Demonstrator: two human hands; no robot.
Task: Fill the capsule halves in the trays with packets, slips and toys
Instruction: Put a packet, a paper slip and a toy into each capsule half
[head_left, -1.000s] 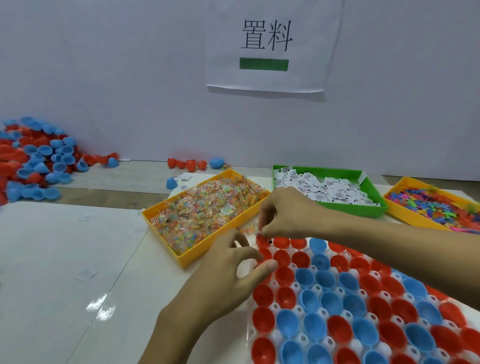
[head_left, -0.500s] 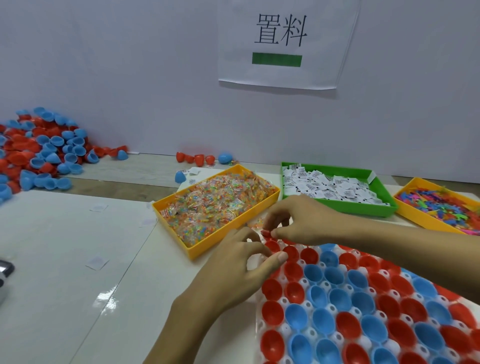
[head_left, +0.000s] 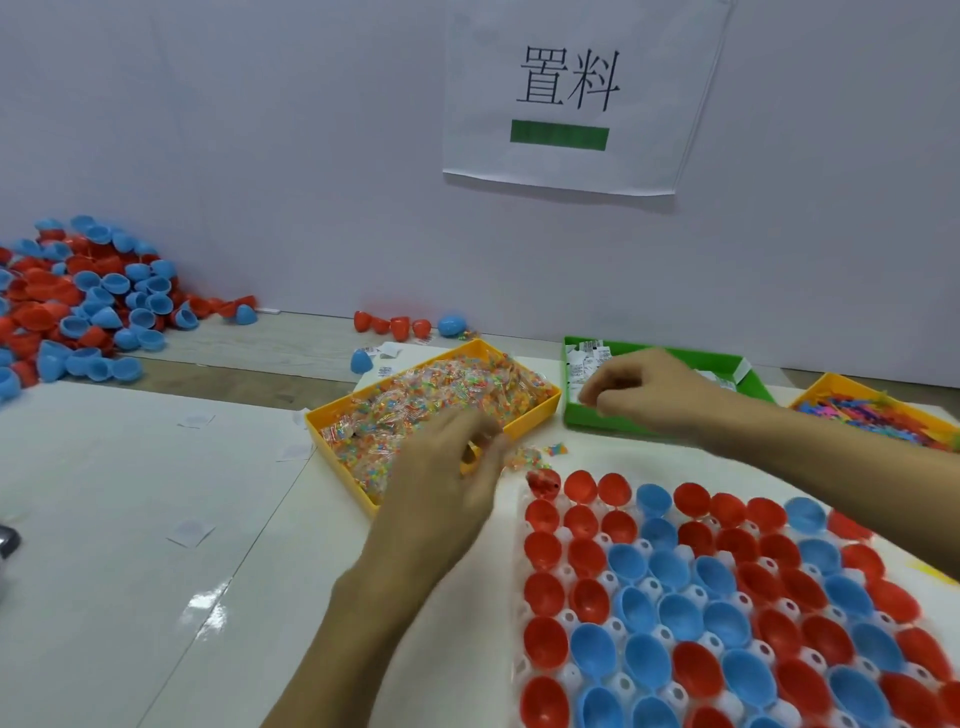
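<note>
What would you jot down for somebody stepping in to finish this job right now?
Left hand: over the near corner of the yellow packet tray, blurred; I cannot tell whether it holds anything.
Right hand: fingers curled over the green slip tray; its grip is not clear.
Toys: in the yellow tray at far right.
Done: one red half at the capsule tray's far left corner seems to hold a packet.
Left: the other red and blue halves look empty; each needs a packet, slip and toy. Two loose packets lie beside the capsule tray.
</note>
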